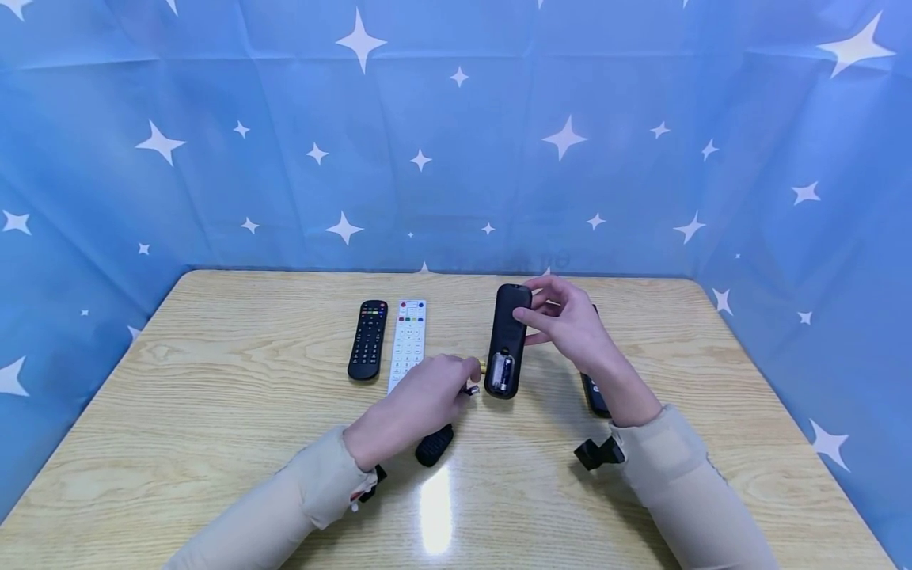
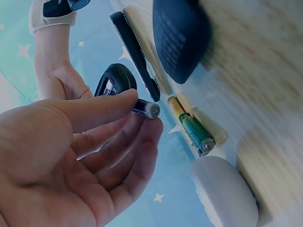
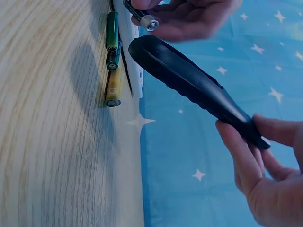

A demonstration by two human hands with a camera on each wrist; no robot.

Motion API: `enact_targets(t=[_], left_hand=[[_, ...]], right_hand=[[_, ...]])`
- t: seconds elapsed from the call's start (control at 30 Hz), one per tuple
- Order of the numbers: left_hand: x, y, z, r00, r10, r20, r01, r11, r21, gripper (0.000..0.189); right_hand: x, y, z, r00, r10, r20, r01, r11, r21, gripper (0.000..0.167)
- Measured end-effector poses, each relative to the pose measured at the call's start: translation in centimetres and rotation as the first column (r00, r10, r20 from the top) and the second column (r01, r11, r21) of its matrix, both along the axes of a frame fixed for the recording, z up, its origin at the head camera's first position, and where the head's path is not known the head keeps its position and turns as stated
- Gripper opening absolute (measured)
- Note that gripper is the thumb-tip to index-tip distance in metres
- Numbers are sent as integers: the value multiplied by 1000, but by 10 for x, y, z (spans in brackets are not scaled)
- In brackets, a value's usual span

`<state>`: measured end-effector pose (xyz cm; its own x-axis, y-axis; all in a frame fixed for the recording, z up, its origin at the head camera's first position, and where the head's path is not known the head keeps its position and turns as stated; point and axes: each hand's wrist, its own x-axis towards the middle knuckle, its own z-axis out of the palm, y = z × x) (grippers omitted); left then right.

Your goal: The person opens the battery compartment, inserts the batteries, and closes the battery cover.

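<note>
Okay, right hand (image 1: pixel 570 321) has a long black plastic remote with an uncovered battery bay (image 1: pixel 509 324). Thumb and fingers grip its top end, opened just as wide as the body; back face is toward the head camera, bay at the lower end. Held remote is up off the pale wood-grain tabletop (image 1: pixel 214 427); right wrist view shows it well apart from the surface. At least one cylindrical silver-looking battery (image 1: pixel 502 372) sits in the bay; can't make out the rest of the bay.

Left hand (image 1: pixel 431 392) pinches a small dark cylindrical battery with a silver end (image 2: pixel 151 110). Thumb and index are nearly together on it, other fingers curved loosely. That battery is just beside the bay end of the held remote, outside it.

Loose on the tabletop: two green cylindrical batteries (image 3: pixel 112 30) and a yellow cylindrical battery (image 3: pixel 113 87), close together near the slim white plastic remote with coloured buttons (image 1: pixel 408 340), which the left hand partly hides. Left of that lies a slim black remote with small coloured keys (image 1: pixel 367 340). Another black remote (image 1: pixel 594 396) is partly under the right forearm in head view. Dark ribbed piece with a rounded end (image 1: pixel 435 446) near the left wrist; can't tell what it is.
</note>
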<state>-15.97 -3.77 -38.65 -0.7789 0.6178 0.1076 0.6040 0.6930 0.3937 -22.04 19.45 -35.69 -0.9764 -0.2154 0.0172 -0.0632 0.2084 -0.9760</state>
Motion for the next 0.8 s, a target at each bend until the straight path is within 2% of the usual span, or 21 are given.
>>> enact_targets(t=[0.07, 0.23, 0.57, 0.8], left_hand=[[-1, -1, 0, 1000, -9, 0, 9, 1000, 21, 22], [-1, -3, -1, 999, -34, -24, 35, 997, 74, 24], [0, -4, 3, 998, -58, -29, 63, 977, 202, 18], [1, -2, 1, 998, -51, -49, 62, 960, 272, 15]], right_hand=[[0, 0, 0, 1000, -1, 1, 1, 1000, 1, 46], [0, -1, 0, 1000, 3, 2, -3, 1000, -1, 46], [0, -1, 0, 1000, 10, 7, -10, 1000, 0, 46], [2, -3, 0, 1000, 17, 7, -17, 1000, -2, 45]])
